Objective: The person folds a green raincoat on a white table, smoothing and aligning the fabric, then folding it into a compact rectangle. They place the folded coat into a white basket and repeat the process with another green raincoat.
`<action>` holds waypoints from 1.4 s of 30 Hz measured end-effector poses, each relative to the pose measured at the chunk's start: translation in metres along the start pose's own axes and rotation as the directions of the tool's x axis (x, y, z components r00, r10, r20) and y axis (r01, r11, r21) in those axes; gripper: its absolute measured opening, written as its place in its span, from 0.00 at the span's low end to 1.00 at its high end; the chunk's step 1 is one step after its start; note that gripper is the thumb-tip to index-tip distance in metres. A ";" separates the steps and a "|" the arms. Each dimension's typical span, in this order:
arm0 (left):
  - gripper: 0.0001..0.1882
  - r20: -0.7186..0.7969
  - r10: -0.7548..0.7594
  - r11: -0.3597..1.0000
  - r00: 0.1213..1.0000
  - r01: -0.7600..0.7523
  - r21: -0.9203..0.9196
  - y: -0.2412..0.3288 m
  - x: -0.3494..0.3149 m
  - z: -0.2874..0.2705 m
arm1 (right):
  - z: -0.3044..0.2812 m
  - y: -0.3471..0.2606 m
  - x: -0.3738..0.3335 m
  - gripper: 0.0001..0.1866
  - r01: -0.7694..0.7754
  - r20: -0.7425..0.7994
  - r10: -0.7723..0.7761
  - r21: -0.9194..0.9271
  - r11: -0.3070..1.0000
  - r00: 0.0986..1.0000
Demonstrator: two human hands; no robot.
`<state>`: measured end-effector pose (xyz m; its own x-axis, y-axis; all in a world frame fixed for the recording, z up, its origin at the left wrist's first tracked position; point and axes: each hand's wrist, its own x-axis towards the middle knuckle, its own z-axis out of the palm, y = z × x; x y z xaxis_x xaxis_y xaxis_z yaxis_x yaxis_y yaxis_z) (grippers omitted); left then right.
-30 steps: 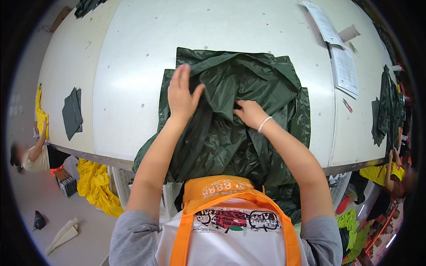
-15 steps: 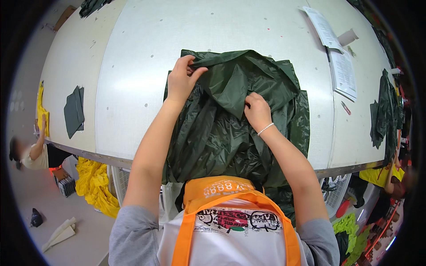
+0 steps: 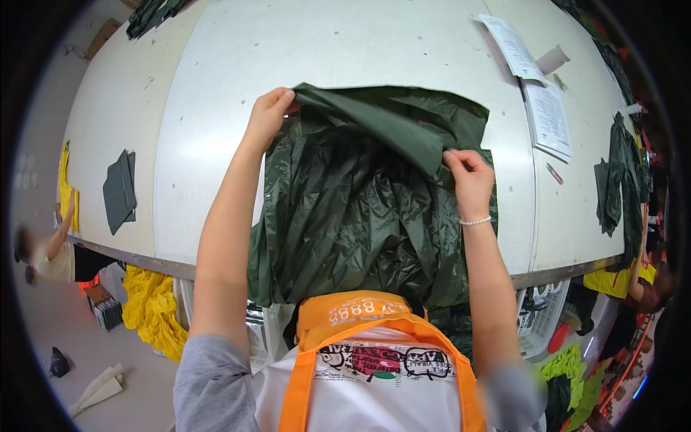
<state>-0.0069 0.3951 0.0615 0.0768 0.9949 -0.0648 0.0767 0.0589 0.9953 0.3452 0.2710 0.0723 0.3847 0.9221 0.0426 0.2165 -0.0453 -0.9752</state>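
A dark green, thin, shiny piece of fabric (image 3: 360,209) lies crumpled on the white table in front of me and hangs over its near edge. Its kind as a garment does not show. At the far left corner, my left hand (image 3: 270,115) pinches the fabric's edge between thumb and fingers. My right hand (image 3: 469,180) grips another part of the edge nearer to me on the right. Between both hands a folded-over flap (image 3: 381,122) is stretched slantwise, lifted a little above the rest.
Printed sheets (image 3: 545,119), a white roll (image 3: 553,59) and a small red cutter (image 3: 554,173) lie on the right. Dark green pieces (image 3: 120,191) rest at left; more green fabric (image 3: 619,173) lies far right. Yellow fabric (image 3: 152,309) sits below the table. Co-workers stand at both sides.
My right hand has moved right and pulled the fabric's edge out taut. My left hand has shifted slightly left, holding its corner. The bunched top layer is now spread into a flap.
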 end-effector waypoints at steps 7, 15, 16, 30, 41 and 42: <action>0.10 -0.205 0.373 0.892 0.905 -0.289 0.349 0.027 0.012 -0.021 | -0.017 -0.079 -0.024 0.06 0.897 0.326 -0.839 -0.232 0.376 0.436; 0.13 -0.183 0.464 0.347 0.867 0.012 0.938 -0.061 -0.073 -0.019 | 0.003 0.024 -0.103 0.08 0.810 0.930 -0.206 -0.138 0.570 0.304; 0.19 -0.176 0.564 0.259 0.807 0.030 0.965 -0.068 -0.090 -0.003 | 0.008 0.025 -0.102 0.09 0.791 0.890 -0.269 -0.148 0.594 0.369; 0.31 0.306 0.226 0.551 0.925 -0.380 0.743 -0.089 -0.141 0.097 | 0.048 0.107 -0.052 0.29 0.541 0.580 -0.242 -0.422 0.728 0.778; 0.23 -0.526 -0.505 0.841 0.684 0.256 -0.476 -0.109 -0.075 0.018 | 0.003 0.103 0.026 0.21 -0.372 -0.066 0.445 0.449 0.812 0.893; 0.19 -0.469 -0.569 0.777 0.676 0.253 -0.577 -0.103 -0.069 0.016 | 0.007 0.093 0.033 0.20 -0.330 -0.073 0.403 0.450 0.830 0.912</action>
<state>-0.0040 0.3192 -0.0378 -0.4581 0.6769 -0.5761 -0.4947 0.3443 0.7979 0.3721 0.2998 -0.0180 0.5041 0.7947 -0.3380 -0.3508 -0.1693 -0.9210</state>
